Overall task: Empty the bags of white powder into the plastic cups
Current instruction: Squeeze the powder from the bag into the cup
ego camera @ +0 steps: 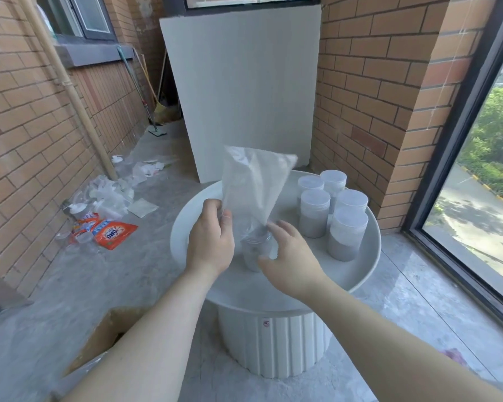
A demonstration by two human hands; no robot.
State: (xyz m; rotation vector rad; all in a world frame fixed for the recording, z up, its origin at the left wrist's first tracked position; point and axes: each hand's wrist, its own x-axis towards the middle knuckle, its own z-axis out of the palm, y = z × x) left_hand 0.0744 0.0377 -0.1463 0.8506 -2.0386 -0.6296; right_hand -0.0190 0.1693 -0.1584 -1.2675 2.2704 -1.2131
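A clear, crinkled plastic bag (253,184) stands upside down, wide and flat at the top and gathered to a narrow neck that goes into the mouth of an open plastic cup (251,253). The cup is a see-through cylinder with grey-looking powder in its lower part, and it stands on the round white counter (273,288), which has a smooth raised rim and a fluted drum base. A dusty film clouds the bag's inside.

The left hand (211,242) pinches the bag's lower left edge between thumb and curled fingers. The right hand (291,256) curves around the cup from the right, with the thumb at its side and the forefinger by the rim and the bag's neck. I cannot tell whether it clamps the cup or only touches it.

Five lidded cups (346,233) cluster on the counter's right side, each with a flat white lid and powder that is pale above and grey below. They stand close together and well apart from the open cup.

On the grey concrete floor to the left lie crumpled empty bags (108,195) and an orange OMO pouch (114,232). A cardboard box (105,335) sits near the left forearm. A white board (244,91) leans upright behind the counter, between brick walls.
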